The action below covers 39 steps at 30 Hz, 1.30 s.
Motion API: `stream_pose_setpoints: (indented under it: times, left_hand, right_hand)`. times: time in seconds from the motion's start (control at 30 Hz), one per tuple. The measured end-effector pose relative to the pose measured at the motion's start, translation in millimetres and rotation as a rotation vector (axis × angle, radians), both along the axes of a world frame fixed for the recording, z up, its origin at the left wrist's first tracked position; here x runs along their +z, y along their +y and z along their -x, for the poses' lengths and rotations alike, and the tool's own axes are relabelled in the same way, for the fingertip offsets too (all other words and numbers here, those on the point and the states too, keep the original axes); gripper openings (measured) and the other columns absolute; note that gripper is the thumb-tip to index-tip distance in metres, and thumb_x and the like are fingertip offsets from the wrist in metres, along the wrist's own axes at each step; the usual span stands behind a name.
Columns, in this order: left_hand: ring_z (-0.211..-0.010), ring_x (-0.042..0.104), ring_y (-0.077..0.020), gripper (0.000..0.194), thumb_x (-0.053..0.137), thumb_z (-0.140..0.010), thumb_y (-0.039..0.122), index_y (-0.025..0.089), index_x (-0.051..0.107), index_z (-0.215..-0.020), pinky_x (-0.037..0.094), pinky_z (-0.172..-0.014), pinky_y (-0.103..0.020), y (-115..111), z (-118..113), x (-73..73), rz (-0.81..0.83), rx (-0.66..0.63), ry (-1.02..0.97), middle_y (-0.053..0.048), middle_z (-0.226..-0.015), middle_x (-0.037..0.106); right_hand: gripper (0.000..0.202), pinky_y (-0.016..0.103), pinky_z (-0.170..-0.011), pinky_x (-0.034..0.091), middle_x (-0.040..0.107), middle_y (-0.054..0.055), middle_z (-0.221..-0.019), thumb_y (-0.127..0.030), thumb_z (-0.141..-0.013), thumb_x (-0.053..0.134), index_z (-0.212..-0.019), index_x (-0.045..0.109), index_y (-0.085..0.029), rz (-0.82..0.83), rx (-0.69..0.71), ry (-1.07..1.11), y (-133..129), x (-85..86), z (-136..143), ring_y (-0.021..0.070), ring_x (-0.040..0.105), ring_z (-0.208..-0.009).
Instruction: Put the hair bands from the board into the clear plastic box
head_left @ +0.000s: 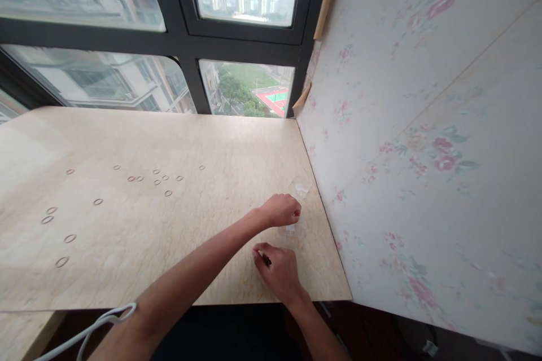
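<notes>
My left hand (282, 210) reaches across to the right end of the ledge, its fingers curled closed. Beside and partly under it lies a small clear plastic bag (298, 231) with a white patch. What the left fingers hold, if anything, is hidden. Nearer to me, my right hand (280, 272) has thumb and fingers pinched together; a dark gap or thing shows between them, too small to name. Another clear plastic piece (300, 189) rests beyond the left hand. Several thin rings, mostly dark like this ring (97, 202), plus a reddish ring (131, 179), lie scattered to the left.
The marbled ledge (237, 152) meets a floral-papered wall (406, 180) on the right. Dark window frames (249, 48) stand behind it. A white cable (105, 316) hangs by my left forearm at the front edge. Wallpaper peels (302, 100) at the back corner.
</notes>
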<state>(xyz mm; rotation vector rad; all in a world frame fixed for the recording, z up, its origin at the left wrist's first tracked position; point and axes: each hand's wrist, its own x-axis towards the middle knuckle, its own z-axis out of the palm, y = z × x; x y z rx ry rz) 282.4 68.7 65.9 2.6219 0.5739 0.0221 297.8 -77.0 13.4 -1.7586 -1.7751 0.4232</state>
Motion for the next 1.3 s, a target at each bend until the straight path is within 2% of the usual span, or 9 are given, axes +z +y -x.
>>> stream_pose_setpoints:
  times: [0.2, 0.33, 0.6, 0.77, 0.87, 1.03, 1.17, 1.23, 1.3]
  left_hand:
    - [-0.060, 0.054, -0.0136, 0.013, 0.055, -0.069, 0.013, 0.018, 0.064, -0.062, 0.033, -0.054, -0.025, 3, 11, 1.4, 0.009, 0.011, -0.060, -0.003, -0.067, 0.065]
    - [-0.063, 0.055, -0.0134, 0.013, 0.055, -0.071, 0.016, 0.018, 0.068, -0.067, 0.036, -0.057, -0.024, 5, 32, -1.5, 0.033, 0.060, -0.132, -0.004, -0.070, 0.066]
    - [-0.059, 0.050, -0.0115, 0.013, 0.053, -0.076, 0.019, 0.017, 0.065, -0.073, 0.036, -0.058, -0.024, -4, 113, -20.0, 0.142, 0.395, -0.269, -0.001, -0.065, 0.060]
    - [-0.066, 0.052, -0.0143, 0.007, 0.052, -0.075, 0.016, 0.018, 0.059, -0.074, 0.037, -0.063, -0.026, -16, 161, -42.6, -0.054, 0.511, -0.270, -0.002, -0.071, 0.059]
    - [-0.072, 0.054, -0.0164, 0.004, 0.053, -0.073, 0.016, 0.019, 0.055, -0.071, 0.039, -0.069, -0.028, -22, 180, -52.6, -0.099, 0.510, -0.291, -0.004, -0.073, 0.059]
    - [-0.070, 0.052, -0.0167, 0.005, 0.055, -0.072, 0.019, 0.019, 0.050, -0.070, 0.038, -0.066, -0.029, -27, 194, -60.5, -0.058, 0.604, -0.418, -0.004, -0.072, 0.058]
    - [-0.067, 0.050, -0.0160, 0.005, 0.053, -0.070, 0.019, 0.019, 0.048, -0.069, 0.035, -0.063, -0.028, -27, 196, -62.4, 0.003, 0.626, -0.522, -0.003, -0.070, 0.057]
    - [-0.065, 0.048, -0.0153, 0.007, 0.053, -0.068, 0.018, 0.019, 0.046, -0.066, 0.033, -0.061, -0.028, -26, 197, -62.4, 0.041, 0.651, -0.561, -0.002, -0.069, 0.055]
    - [-0.063, 0.046, -0.0142, 0.009, 0.052, -0.067, 0.018, 0.018, 0.043, -0.064, 0.032, -0.060, -0.027, -26, 199, -62.0, 0.095, 0.680, -0.601, -0.002, -0.067, 0.054]
  right_hand:
    - [0.025, 0.023, -0.054, 0.035, 0.066, -0.002, -0.057, -0.032, -0.090, 0.048, -0.088, 0.071, -0.023, -0.013, -0.012, 0.020, 0, -2.5, 0, 0.0123, 0.061, -0.051]
    - [0.025, 0.022, -0.054, 0.036, 0.067, -0.002, -0.058, -0.032, -0.090, 0.049, -0.089, 0.071, -0.023, -0.023, -0.027, 0.047, 0, -4.8, 0, 0.0124, 0.061, -0.051]
    - [0.027, 0.021, -0.051, 0.036, 0.063, -0.002, -0.054, -0.034, -0.090, 0.049, -0.087, 0.072, -0.021, -0.023, -0.031, 0.056, -1, -4.1, 0, 0.0114, 0.056, -0.047]
    - [0.031, 0.020, -0.050, 0.038, 0.059, -0.001, -0.053, -0.041, -0.090, 0.049, -0.086, 0.072, -0.020, 0.008, -0.050, 0.074, 1, -6.2, 1, 0.0116, 0.054, -0.048]
    - [0.036, 0.020, -0.045, 0.038, 0.051, -0.003, -0.050, -0.048, -0.088, 0.051, -0.085, 0.070, -0.017, 0.100, -0.067, 0.290, 10, -2.9, 9, 0.0116, 0.049, -0.046]
    - [0.038, 0.019, -0.038, 0.034, 0.045, -0.006, -0.048, -0.050, -0.085, 0.056, -0.091, 0.067, -0.015, 0.181, -0.004, 0.554, 50, 20.5, 46, 0.0098, 0.043, -0.041]
    - [0.037, 0.019, -0.037, 0.035, 0.045, -0.006, -0.047, -0.050, -0.085, 0.054, -0.088, 0.063, -0.015, 0.148, 0.121, 0.574, 113, 42.3, 90, 0.0085, 0.040, -0.037]
    - [0.037, 0.019, -0.035, 0.035, 0.048, -0.006, -0.050, -0.049, -0.088, 0.048, -0.095, 0.061, -0.015, 0.174, 0.200, 0.428, 152, 48.4, 113, 0.0084, 0.041, -0.036]
    - [0.035, 0.018, -0.039, 0.039, 0.052, -0.005, -0.055, -0.042, -0.093, 0.039, -0.107, 0.057, -0.016, 0.195, 0.324, 0.074, 192, 50.4, 136, 0.0081, 0.046, -0.039]
